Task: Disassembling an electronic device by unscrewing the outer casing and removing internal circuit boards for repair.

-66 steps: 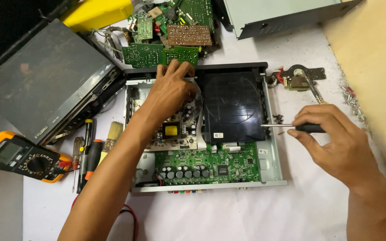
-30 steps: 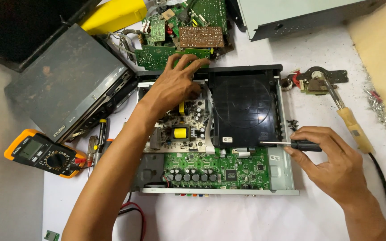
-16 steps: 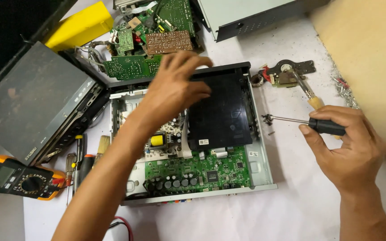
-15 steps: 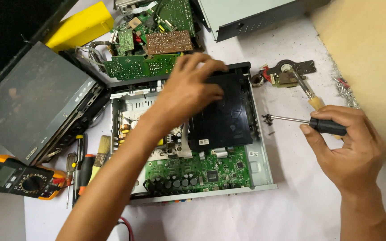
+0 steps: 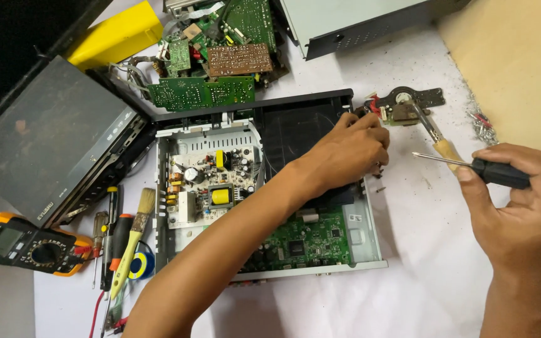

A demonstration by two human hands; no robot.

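On the white-covered bench, seen from the head camera, an opened disc player chassis lies with its lid off, boards bare. The person's left hand reaches across it to the right edge of the black drive tray unit, fingers curled over that edge and seemingly pinching at something small by the rim; what, if anything, they grip I cannot tell. The right hand hovers off to the right, well apart from the case, closed round the black handle of a screwdriver whose shaft points left. A few loose screws lie just beside the case, which suggests fasteners are already out, while the drive unit, the power supply board and the green main board still sit in place. Left of the case rest a brush and an orange multimeter; spare circuit boards are heaped behind.
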